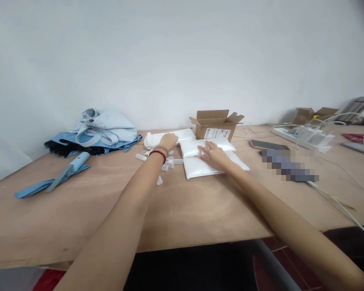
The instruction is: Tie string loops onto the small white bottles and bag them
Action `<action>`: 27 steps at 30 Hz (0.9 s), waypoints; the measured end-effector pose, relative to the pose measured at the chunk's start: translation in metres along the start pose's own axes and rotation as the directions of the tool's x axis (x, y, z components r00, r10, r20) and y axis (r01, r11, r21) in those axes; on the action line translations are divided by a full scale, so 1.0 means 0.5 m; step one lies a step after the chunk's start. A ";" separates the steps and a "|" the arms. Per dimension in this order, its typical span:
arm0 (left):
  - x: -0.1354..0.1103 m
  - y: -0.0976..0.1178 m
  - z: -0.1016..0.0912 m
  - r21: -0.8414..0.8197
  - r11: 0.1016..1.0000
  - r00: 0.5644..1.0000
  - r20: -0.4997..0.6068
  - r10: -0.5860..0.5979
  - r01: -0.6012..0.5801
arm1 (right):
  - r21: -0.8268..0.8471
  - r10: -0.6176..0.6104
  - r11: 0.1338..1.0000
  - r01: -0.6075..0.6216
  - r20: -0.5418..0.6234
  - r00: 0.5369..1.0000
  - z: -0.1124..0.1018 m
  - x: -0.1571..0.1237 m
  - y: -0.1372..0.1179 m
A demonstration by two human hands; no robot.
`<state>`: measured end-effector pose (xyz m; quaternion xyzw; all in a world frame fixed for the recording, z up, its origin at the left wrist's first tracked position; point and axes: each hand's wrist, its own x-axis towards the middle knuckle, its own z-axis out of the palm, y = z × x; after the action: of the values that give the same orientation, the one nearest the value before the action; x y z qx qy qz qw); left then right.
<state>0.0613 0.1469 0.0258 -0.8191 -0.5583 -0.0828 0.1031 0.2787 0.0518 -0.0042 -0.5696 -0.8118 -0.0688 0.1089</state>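
Observation:
My right hand (pixel 214 155) lies flat with fingers stretched out on a stack of white plastic mailer bags (pixel 210 161) at the middle of the wooden table (pixel 109 202). My left hand (pixel 168 141), with bead bracelets on the wrist, rests on another white bag (pixel 170 136) farther back; its fingers curl over the bag, and whether they grip it is hidden. Several small white pieces (pixel 170 162) lie scattered under my left wrist. An open cardboard box (pixel 216 123) with a label stands just behind the bags.
A blue folded umbrella (pixel 63 173) and blue-white cloth items (pixel 104 129) lie at the left. A phone (pixel 268 144), a power strip (pixel 303 135) with cables, another cardboard box (pixel 314 114) and a blurred patch sit at the right. A white wall rises behind the table.

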 end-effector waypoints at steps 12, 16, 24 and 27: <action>-0.052 -0.025 -0.009 0.023 0.979 0.952 -0.239 -0.192 0.203 | 0.081 0.005 0.997 0.001 -0.071 0.997 0.017 0.014 0.015; -0.071 -0.026 -0.017 -0.104 0.983 0.886 -0.427 -0.179 0.148 | 0.107 -0.057 0.989 0.099 -0.339 0.939 0.014 0.009 0.003; -0.199 0.042 -0.043 -0.154 0.972 0.738 -0.674 0.027 -0.176 | -0.225 -0.338 0.941 0.254 -0.672 0.659 -0.044 -0.023 -0.108; -0.248 0.069 -0.037 -0.181 0.934 0.733 -0.671 0.111 -0.308 | -0.295 -0.355 0.932 0.212 -0.615 0.704 -0.041 -0.025 -0.123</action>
<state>0.0478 0.0184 0.0100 -0.8029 -0.3730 -0.4279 0.1822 0.2268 0.0147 0.0132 -0.3838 -0.7875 -0.3628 0.3177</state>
